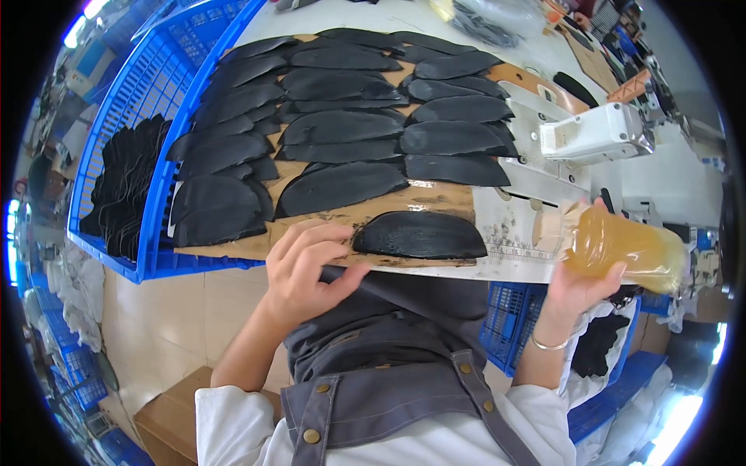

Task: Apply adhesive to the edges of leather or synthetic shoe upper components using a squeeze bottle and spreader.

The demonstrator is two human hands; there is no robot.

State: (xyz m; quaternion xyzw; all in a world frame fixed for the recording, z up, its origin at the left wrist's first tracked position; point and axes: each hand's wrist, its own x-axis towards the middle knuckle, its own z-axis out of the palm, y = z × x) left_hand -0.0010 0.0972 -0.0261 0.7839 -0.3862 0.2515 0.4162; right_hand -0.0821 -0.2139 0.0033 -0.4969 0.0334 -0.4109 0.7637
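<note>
My left hand (309,260) is at the table's front edge, fingers curved and thumb apart, by the left tip of a black half-moon piece (420,234). That piece has a wet-looking, shiny surface and lies flat on brown cardboard (342,221). Whether my fingertips touch it is hard to tell. In my right hand (584,283) is a clear plastic bottle of amber liquid (629,247), tilted on its side above the table's right part. Its tan left end points toward the black piece. Behind, several similar black pieces (342,128) overlap in three columns.
A blue plastic crate (124,167) with stacked black pieces (128,186) stands at the left. A white sewing machine (598,136) sits at the right rear. Ruler markings (513,252) run along the front edge. Another blue crate (505,322) is below the table at right.
</note>
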